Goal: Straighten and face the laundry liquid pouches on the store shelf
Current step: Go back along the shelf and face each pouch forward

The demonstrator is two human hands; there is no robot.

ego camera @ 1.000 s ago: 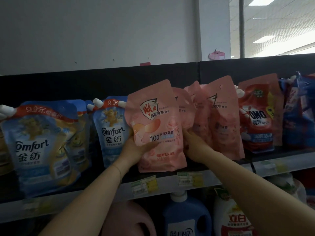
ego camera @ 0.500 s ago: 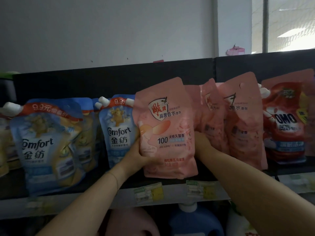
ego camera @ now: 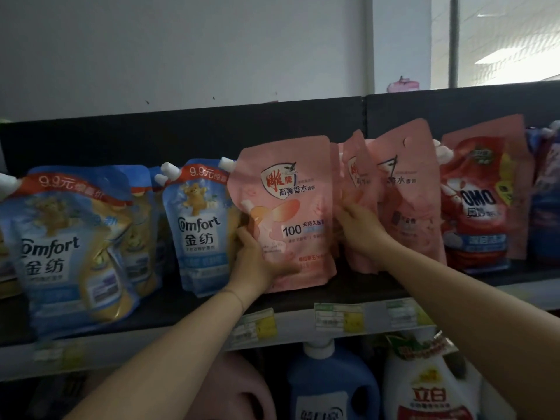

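Gripping the front pink pouch (ego camera: pixel 285 213) low on its left edge with the left hand (ego camera: pixel 257 262), thumb laid across the print, fingers wrapped behind. Stood upright near the front of the shelf (ego camera: pixel 357 287), label facing out, just beside a blue Comfort pouch (ego camera: pixel 200 225). Reaching with the right hand (ego camera: pixel 360 228) to the second pink pouch (ego camera: pixel 359 177) directly behind, palm against it, fingertips tucked into the gap between the two. Curled round an edge or only pressing? Cannot tell. Hands apart, then, one to each pouch.

Now the feel of it, judging by looks alone. Soft film, full of liquid, probably weighty and floppy toward the top. Slick skin too, likely to slide through a loose pinch. Best taken low on both sides, on the filled, firmer body, with no hard squeeze near the top corners. Likely to slump or tip if released off balance, going by the third pink pouch (ego camera: pixel 412 207), tilted against its neighbours.

Round about: a dark shelf board with a dark back panel (ego camera: pixel 151 137). More blue pouches (ego camera: pixel 69 253) to the left, a red OMO pouch (ego camera: pixel 478 207) to the right, price tags (ego camera: pixel 336 316) along the front lip. Below, a blue bottle (ego camera: pixel 333 386) and a white bottle (ego camera: pixel 430 395). Above, a plain pale wall (ego camera: pixel 181 50) and a window (ego camera: pixel 500 40) at the upper right.
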